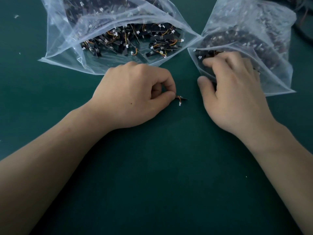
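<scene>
Item: small black board module with short orange-yellow leads and a white plug; centre of frame, on or just above the green mat
Held by: left hand, thumb and forefinger pinching its left end, other fingers curled
Right hand: right of centre, fingers inside the mouth of the clear bag at upper right, among similar parts; whether it grips one cannot be told
Second clear bag: upper left, open, full of the same modules
Handling, judged: very light; board stiff; leads limp and likely to snag; pinch the board edges, never pull the wire or plug
</scene>
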{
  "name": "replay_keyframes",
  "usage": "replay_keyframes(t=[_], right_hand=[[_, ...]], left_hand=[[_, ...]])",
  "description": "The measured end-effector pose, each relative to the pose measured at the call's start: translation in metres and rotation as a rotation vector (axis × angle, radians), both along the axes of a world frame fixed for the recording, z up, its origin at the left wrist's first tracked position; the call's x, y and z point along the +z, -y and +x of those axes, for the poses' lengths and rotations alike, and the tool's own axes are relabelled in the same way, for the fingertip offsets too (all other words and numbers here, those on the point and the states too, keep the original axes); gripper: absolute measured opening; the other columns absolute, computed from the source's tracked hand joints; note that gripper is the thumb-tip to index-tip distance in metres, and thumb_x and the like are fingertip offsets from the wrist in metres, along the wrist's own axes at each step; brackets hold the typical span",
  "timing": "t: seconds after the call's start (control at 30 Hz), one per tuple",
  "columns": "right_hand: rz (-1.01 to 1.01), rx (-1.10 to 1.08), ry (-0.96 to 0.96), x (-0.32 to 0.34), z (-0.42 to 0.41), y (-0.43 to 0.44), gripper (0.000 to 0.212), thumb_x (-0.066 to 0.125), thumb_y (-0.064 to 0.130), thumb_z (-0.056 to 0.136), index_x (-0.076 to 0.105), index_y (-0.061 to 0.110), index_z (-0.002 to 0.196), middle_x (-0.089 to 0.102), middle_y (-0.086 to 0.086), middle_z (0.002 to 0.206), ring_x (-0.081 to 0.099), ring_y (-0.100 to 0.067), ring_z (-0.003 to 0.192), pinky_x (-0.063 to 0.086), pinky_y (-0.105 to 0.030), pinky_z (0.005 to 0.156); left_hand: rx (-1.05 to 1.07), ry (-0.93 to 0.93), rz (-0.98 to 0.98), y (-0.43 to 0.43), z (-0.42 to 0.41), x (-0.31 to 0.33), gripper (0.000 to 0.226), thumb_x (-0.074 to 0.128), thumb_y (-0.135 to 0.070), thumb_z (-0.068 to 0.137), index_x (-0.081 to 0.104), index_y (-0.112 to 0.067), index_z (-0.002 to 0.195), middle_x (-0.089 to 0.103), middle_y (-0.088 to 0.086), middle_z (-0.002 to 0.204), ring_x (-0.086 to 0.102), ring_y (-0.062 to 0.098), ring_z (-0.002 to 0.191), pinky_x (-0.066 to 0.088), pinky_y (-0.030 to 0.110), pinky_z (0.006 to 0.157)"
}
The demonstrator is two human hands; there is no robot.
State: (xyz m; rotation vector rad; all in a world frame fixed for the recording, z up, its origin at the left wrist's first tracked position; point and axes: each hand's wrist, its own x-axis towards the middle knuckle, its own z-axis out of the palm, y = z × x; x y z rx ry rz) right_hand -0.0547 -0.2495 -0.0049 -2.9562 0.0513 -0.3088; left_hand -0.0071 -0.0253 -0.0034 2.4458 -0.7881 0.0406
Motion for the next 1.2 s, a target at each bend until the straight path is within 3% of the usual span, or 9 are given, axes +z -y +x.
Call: replay_keyframes(t=[0.23,0.3,0.4,0.53,0.67,0.8,0.93,1.07,1.2], right_hand=[[-0.040,-0.020,-0.026,-0.004,0.004,0.000,0.055,0.049,0.039,0.105,0.047,0.007,0.149,0.043,-0.011,0.150,0.039,-0.037,0.136,0.032,-0.049,0.114],[0.090,0.044,0.085,-0.003,0.003,0.003,0.039,0.053,0.024,0.104,0.057,0.002,0.135,0.051,-0.014,0.139,0.047,-0.035,0.131,0.037,-0.040,0.111],[0.247,0.194,0.290,0.004,0.000,0.000,0.018,0.055,0.013,0.102,0.063,0.000,0.110,0.062,-0.012,0.109,0.058,-0.023,0.100,0.044,-0.028,0.088],[0.348,0.382,0.072,0.002,-0.007,-0.013,0.026,0.063,0.034,0.100,0.065,0.017,0.119,0.062,0.009,0.089,0.053,0.000,0.077,0.049,-0.033,0.070],[0.379,0.395,0.113,0.000,-0.005,-0.013,0.009,0.071,0.025,0.097,0.071,0.018,0.102,0.054,0.022,0.078,0.054,-0.010,0.068,0.046,-0.037,0.062],[0.368,0.313,0.314,0.001,-0.003,-0.014,0.012,0.071,0.017,0.094,0.069,0.009,0.086,0.058,0.004,0.081,0.051,-0.014,0.071,0.043,-0.030,0.064],[0.277,0.146,0.449,0.007,0.000,-0.002,0.016,0.064,0.015,0.097,0.063,0.004,0.086,0.059,-0.003,0.080,0.051,-0.016,0.071,0.041,-0.030,0.065],[0.081,-0.046,0.295,0.010,0.002,0.007,0.007,0.061,0.021,0.097,0.063,0.015,0.097,0.062,0.002,0.089,0.056,-0.018,0.077,0.028,-0.031,0.067],[-0.061,-0.130,0.163,0.009,0.001,0.006,0.018,0.055,0.019,0.100,0.068,0.021,0.113,0.065,0.000,0.111,0.059,-0.025,0.089,0.029,-0.033,0.068]], left_hand=[[0.000,0.000,-0.005,-0.001,0.000,0.000,0.013,0.059,-0.048,0.088,0.069,-0.040,0.090,0.061,-0.017,0.067,0.058,0.004,0.071,0.038,0.021,0.063],[-0.004,0.000,-0.006,-0.001,-0.001,0.000,0.014,0.058,-0.049,0.090,0.070,-0.040,0.092,0.061,-0.016,0.066,0.057,0.003,0.068,0.039,0.026,0.062],[-0.002,-0.005,-0.027,0.000,-0.001,0.001,0.015,0.057,-0.049,0.092,0.069,-0.040,0.094,0.062,-0.014,0.070,0.056,0.002,0.069,0.042,0.031,0.065],[0.003,-0.017,-0.051,0.000,-0.001,0.002,0.014,0.054,-0.051,0.092,0.065,-0.042,0.095,0.061,-0.015,0.070,0.055,-0.001,0.070,0.044,0.034,0.066],[-0.026,-0.022,-0.084,-0.001,0.000,0.001,0.013,0.056,-0.047,0.093,0.066,-0.039,0.095,0.060,-0.015,0.070,0.054,0.000,0.067,0.046,0.035,0.066],[-0.060,-0.009,-0.180,-0.002,0.000,0.000,0.011,0.062,-0.036,0.097,0.069,-0.036,0.105,0.058,-0.009,0.068,0.055,0.010,0.065,0.052,0.040,0.065],[-0.043,0.035,-0.255,-0.003,0.001,0.000,0.021,0.064,-0.016,0.099,0.068,-0.018,0.120,0.050,-0.004,0.060,0.048,0.018,0.060,0.041,0.022,0.059],[-0.027,0.084,-0.276,-0.002,-0.002,0.002,0.015,0.064,-0.011,0.097,0.075,-0.016,0.105,0.054,-0.001,0.060,0.051,0.022,0.059,0.044,0.027,0.060],[0.126,0.201,-0.254,-0.001,0.001,0.002,0.019,0.060,-0.015,0.096,0.078,-0.020,0.101,0.070,-0.006,0.089,0.062,0.018,0.089,0.045,0.034,0.093]])
